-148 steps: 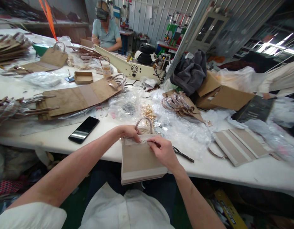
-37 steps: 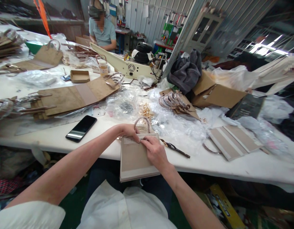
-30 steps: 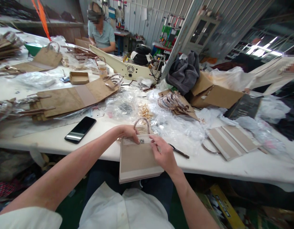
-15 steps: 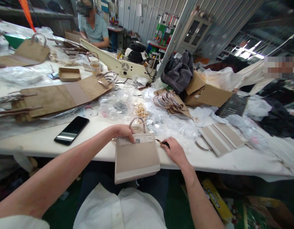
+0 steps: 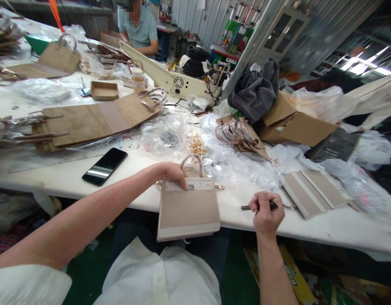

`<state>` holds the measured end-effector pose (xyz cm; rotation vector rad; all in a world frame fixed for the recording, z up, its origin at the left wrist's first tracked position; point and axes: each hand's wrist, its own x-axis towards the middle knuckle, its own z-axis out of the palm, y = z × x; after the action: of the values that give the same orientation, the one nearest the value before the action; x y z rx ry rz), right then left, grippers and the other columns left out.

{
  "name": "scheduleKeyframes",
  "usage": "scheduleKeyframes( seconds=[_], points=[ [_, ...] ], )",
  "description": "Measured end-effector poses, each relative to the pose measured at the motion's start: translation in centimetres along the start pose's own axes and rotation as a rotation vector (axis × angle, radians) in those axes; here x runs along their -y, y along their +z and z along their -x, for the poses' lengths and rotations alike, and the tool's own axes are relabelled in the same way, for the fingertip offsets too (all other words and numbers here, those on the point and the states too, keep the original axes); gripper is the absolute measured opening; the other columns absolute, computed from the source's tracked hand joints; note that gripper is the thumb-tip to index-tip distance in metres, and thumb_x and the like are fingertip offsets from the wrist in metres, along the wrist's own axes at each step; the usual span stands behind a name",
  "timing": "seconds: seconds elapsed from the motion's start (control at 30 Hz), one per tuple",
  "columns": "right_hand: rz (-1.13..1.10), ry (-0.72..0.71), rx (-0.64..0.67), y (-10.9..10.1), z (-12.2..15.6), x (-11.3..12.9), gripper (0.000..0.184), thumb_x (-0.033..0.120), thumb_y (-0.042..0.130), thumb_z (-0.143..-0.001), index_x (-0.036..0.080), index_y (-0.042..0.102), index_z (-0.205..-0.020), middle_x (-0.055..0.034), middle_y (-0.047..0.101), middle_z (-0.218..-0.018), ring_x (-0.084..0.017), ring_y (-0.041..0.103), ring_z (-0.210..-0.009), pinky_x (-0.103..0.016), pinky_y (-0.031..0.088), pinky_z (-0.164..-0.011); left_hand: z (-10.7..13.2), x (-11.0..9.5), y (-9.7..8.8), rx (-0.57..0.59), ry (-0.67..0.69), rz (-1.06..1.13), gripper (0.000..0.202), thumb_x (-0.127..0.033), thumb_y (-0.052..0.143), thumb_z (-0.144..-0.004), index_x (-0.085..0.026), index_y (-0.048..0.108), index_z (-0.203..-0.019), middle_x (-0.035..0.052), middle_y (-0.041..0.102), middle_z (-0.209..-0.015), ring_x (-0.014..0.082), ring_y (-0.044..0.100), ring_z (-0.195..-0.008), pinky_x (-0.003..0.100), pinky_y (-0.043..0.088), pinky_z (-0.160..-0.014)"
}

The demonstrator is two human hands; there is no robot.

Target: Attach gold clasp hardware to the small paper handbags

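Your left hand point(image 5: 176, 173) pinches the beige bag point(image 5: 189, 212), pale-banded, loop-handled, its dark patch point(image 5: 191, 187) perhaps metal; your right hand point(image 5: 267, 212), well apart, grips a dark tool point(image 5: 245, 208). Lettering on the yellow box point(image 5: 297, 277) is blurred.

ribbed wall point(image 5: 211, 19) | pale cabinet point(image 5: 283, 34) | green floor point(image 5: 85, 275) | bright light point(image 5: 368, 61) far right

Soft, even light on the pale table point(image 5: 144, 198), deep shade beneath.
White strips point(image 5: 370, 59) glare at upper right; a pale reflection bands the phone point(image 5: 104, 166), and the plastic point(image 5: 246, 167) glints. The bag point(image 5: 189, 212) is fairly clear; the wide lens slants the post point(image 5: 250, 51), outer edges smear, and pixel blocks mask a head point(image 5: 130, 9).
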<state>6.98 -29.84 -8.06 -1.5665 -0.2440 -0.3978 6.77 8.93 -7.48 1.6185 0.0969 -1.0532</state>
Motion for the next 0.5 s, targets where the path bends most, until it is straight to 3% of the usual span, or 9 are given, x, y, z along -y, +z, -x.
scheduleKeyframes(
  seconds=[0.07,0.17,0.33,0.43,0.5],
  points=[
    [-0.034,0.097,0.063,0.2,-1.0,0.7,0.046,0.050,0.080,-0.099,0.020,0.055,-0.074,0.0021,0.059,-0.064,-0.009,0.044,-0.042,-0.024,0.032,-0.038,-0.1,0.0,-0.1,0.002,-0.011,0.001,0.042,-0.028,0.095,-0.052,-0.019,0.084,-0.091,0.0088,0.084,-0.089,0.0281,0.077,-0.077,0.035,0.063,-0.066],
    [-0.164,0.140,0.153,2.2,-1.2,3.3,0.063,0.048,0.076,-0.103,0.022,0.041,-0.058,0.0079,0.037,-0.048,-0.007,0.030,-0.039,-0.024,0.023,-0.039,-0.2,0.1,-0.1,0.009,-0.030,0.010,0.042,-0.030,0.096,-0.051,-0.019,0.083,-0.090,0.0092,0.083,-0.087,0.0288,0.077,-0.075,0.036,0.064,-0.065],
    [-0.394,-0.069,0.298,10.3,1.6,7.4,0.061,0.037,0.070,-0.109,0.021,0.041,-0.057,0.0069,0.033,-0.049,-0.009,0.029,-0.042,-0.027,0.023,-0.046,-0.3,0.0,0.0,0.028,-0.053,0.036,0.043,-0.029,0.095,-0.051,-0.019,0.083,-0.092,0.0092,0.084,-0.089,0.0277,0.077,-0.076,0.035,0.064,-0.065],
    [-0.481,-0.027,0.385,14.7,2.4,7.4,0.063,0.043,0.069,-0.109,0.022,0.041,-0.057,0.0068,0.032,-0.050,-0.009,0.029,-0.043,-0.029,0.021,-0.046,0.0,-0.2,0.3,0.014,-0.056,0.043,0.042,-0.028,0.094,-0.051,-0.019,0.083,-0.091,0.0072,0.083,-0.086,0.0254,0.075,-0.073,0.033,0.064,-0.066],
    [-0.508,0.017,0.402,16.4,2.5,6.7,0.063,0.044,0.071,-0.108,0.022,0.041,-0.057,0.0070,0.031,-0.051,-0.009,0.029,-0.043,-0.029,0.020,-0.046,0.2,-0.3,0.4,-0.004,-0.046,0.049,0.040,-0.028,0.094,-0.052,-0.018,0.082,-0.089,0.0059,0.081,-0.082,0.0240,0.074,-0.072,0.032,0.063,-0.066]
  ],
)
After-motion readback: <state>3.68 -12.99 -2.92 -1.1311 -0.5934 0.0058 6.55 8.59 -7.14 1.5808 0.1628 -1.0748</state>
